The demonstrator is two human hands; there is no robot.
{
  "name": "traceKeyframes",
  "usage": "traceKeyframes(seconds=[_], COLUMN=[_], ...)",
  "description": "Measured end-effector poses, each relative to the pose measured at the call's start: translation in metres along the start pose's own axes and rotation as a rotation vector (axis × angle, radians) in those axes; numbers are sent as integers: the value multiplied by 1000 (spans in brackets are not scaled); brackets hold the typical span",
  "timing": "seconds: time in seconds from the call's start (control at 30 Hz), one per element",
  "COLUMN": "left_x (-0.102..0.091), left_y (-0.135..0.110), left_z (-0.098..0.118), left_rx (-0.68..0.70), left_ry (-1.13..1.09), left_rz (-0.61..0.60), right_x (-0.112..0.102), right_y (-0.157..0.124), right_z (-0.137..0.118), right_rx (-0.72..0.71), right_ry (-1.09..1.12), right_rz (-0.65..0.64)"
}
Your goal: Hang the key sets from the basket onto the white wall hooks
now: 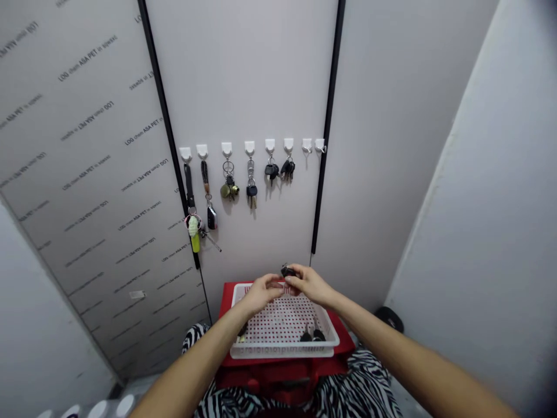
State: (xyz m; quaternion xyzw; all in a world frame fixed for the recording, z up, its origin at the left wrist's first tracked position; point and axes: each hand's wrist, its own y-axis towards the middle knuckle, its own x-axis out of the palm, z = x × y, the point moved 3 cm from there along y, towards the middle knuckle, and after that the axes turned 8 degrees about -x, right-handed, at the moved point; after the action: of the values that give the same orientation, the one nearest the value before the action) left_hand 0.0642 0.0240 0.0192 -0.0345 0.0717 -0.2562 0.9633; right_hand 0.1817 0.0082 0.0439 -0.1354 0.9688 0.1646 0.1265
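Both hands meet above a white perforated basket (324, 335) that rests on a red stool (342, 343). My right hand (310, 284) pinches a small black key bunch (287, 270) at its fingertips. My left hand (260, 294) is closed on the same bunch from the left side. On the wall above, a row of white hooks (249, 147) carries several key sets (251, 190); the two rightmost hooks (319, 144) hang bare. More dark keys (313, 335) lie in the basket's near right corner.
A black vertical strip (326, 122) borders the hook panel on the right, another (167, 133) on the left. Printed protective film covers the left wall panel (82, 151). Zebra-patterned cloth (365, 377) covers my lap. A dark object (389, 318) lies on the floor at right.
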Motion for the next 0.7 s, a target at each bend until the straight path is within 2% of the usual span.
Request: traceKeyframes(seconds=[0.1,0.2,0.3,0.4,0.5,0.63,0.7], left_x=[3,1,-4,-9,-12,-7,-6], left_y=[-2,-3,-3,-3,-5,-8,-7], left_z=[10,18,27,40,57,78,86], left_rx=[38,44,57,80,157,165,153], left_ry=[-81,-182,-340,-420,-302,-118,-95], left_rz=[-26,-24,11,83,137,8,7], right_x=[4,4,1,-1,-5,-16,-24], right_y=[2,5,7,8,8,10,12], right_z=[-9,-17,-26,-37,-51,-73,-83], right_rx=[-6,-28,-62,-100,-127,-191,-201], right_ry=[59,24,-59,-165,-340,-484,-517], right_rz=[-24,-16,-7,-58,-118,-170,-151])
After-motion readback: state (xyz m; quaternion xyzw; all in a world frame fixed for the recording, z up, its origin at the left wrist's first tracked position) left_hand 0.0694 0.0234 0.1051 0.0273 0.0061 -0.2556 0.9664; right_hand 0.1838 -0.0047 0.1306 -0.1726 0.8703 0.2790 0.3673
